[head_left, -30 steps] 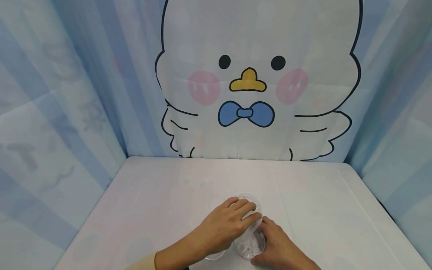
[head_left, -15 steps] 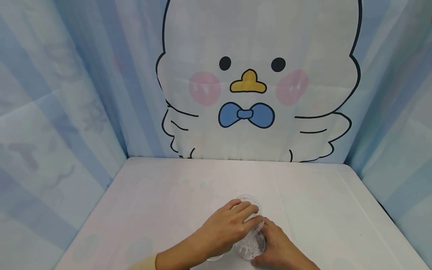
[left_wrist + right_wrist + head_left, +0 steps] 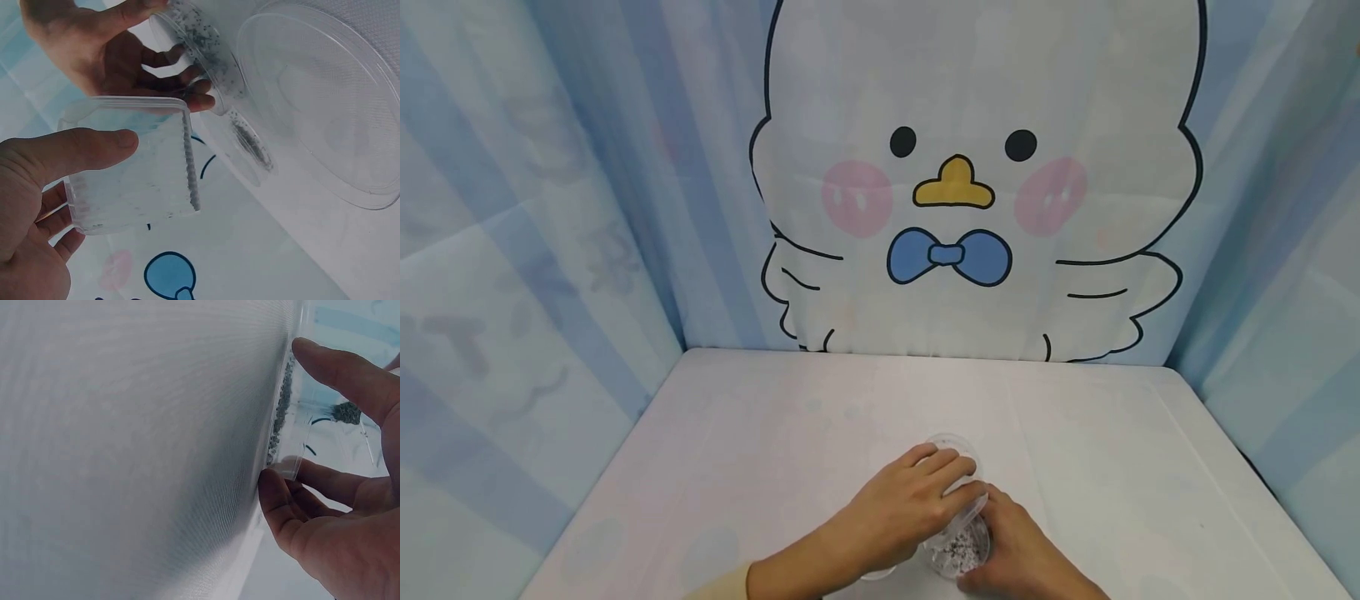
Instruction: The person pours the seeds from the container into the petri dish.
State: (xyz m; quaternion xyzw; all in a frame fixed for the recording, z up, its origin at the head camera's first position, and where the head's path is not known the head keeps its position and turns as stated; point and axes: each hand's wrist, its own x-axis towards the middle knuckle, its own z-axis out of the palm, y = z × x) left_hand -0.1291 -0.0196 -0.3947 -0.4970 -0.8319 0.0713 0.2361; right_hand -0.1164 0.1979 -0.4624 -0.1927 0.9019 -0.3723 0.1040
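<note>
My left hand [image 3: 906, 500] grips a clear plastic container [image 3: 137, 181], thumb along its side and fingers round the other side. It is tilted over a shallow clear round dish [image 3: 943, 562] on the table, with dark granules in its mouth in the right wrist view. My right hand [image 3: 1026, 550] holds this dish by its side, thumb and fingers on opposite sides. Dark and pale granules [image 3: 282, 412] lie in the dish. My left hand hides much of the container in the head view.
Another clear round dish [image 3: 325, 106] stands close by, mostly hidden under my left forearm in the head view. A clear round rim [image 3: 953, 439] shows beyond my left fingers. The white table [image 3: 1112, 467] is bordered by printed fabric walls [image 3: 550, 250].
More granules have come into the dish under the tilted container, and the layer looks denser. My left hand has shifted slightly down and right; my right hand keeps its place.
</note>
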